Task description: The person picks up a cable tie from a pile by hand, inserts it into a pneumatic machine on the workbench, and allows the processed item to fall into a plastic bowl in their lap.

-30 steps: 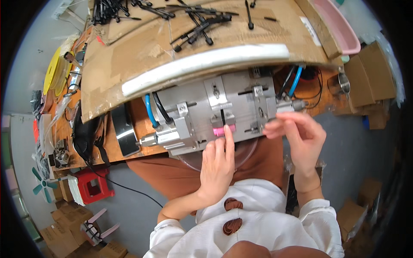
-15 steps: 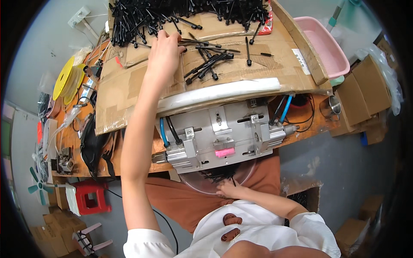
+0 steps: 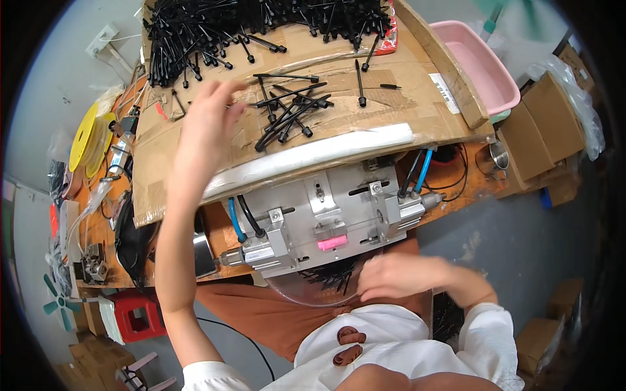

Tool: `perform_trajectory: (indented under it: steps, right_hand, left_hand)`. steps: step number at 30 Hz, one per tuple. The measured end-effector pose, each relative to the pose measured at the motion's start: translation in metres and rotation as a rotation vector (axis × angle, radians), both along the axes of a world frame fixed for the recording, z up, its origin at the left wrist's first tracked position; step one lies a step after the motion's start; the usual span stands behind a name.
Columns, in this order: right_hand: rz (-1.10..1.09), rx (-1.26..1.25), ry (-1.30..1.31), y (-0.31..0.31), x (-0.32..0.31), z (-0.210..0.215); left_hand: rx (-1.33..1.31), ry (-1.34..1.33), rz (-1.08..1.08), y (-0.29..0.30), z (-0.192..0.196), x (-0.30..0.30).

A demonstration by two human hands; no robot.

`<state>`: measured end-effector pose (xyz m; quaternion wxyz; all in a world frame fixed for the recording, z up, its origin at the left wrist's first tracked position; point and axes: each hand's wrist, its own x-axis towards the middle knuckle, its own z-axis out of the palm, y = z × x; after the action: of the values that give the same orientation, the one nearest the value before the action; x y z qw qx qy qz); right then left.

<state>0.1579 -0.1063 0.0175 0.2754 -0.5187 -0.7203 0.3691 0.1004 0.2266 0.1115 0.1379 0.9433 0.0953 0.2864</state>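
Note:
Over the left part of the cardboard sheet, my left hand (image 3: pixel 207 124) is smeared by motion, its fingers near the loose pile of black rods with thick heads (image 3: pixel 292 112). Whether it grips a rod is not clear. My right hand (image 3: pixel 399 275) is also blurred; it hovers at the right rim of a clear basin (image 3: pixel 287 294) on my lap. Black rods (image 3: pixel 329 275) lie in that basin. Just beyond it stands a metal fixture (image 3: pixel 306 225) with a cylinder on each side and a pink piece (image 3: pixel 332 243) at its middle.
A large heap of black rods (image 3: pixel 261 19) fills the far end of the cardboard (image 3: pixel 404 104). To the right are a pink plastic basket (image 3: pixel 479 72), a metal cup (image 3: pixel 493 158) and cardboard boxes (image 3: pixel 544 130). A yellow spool (image 3: pixel 83 140) and a red stool (image 3: pixel 134 313) are at left.
My left hand has drawn back toward me and left, away from the heap. My right hand has lifted out of the basin toward the right. The view has shifted slightly.

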Motion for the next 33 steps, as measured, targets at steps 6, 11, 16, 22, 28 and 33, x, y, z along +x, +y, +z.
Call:
perform_trajectory:
  steps: [6,11,16,22,28,33]
  right_hand:
    - [-0.688,0.675,-0.618,0.072,0.097,0.100]
    - [-0.737,0.719,-1.010,0.139,0.188,0.097]
    - [-0.484,0.570,-0.945,0.150,0.186,0.091]
    - [-0.403,0.724,-0.776,0.159,0.163,0.090]
    - [-0.632,0.626,-0.521,0.140,0.155,0.122]
    - [-0.771,0.384,-0.139,0.114,0.137,0.132]
  left_hand:
    - [0.071,0.079,-0.110,-0.028,-0.008,0.036]
    - [0.164,0.062,-0.344,0.006,-0.001,0.037]
    - [-0.008,-0.039,-0.089,0.020,0.020,-0.020]
    - [-0.171,0.132,0.184,0.035,0.014,-0.067]
    - [-0.177,0.210,0.143,0.019,0.008,-0.061]
    - [-0.374,0.247,0.002,-0.020,0.016,-0.073]
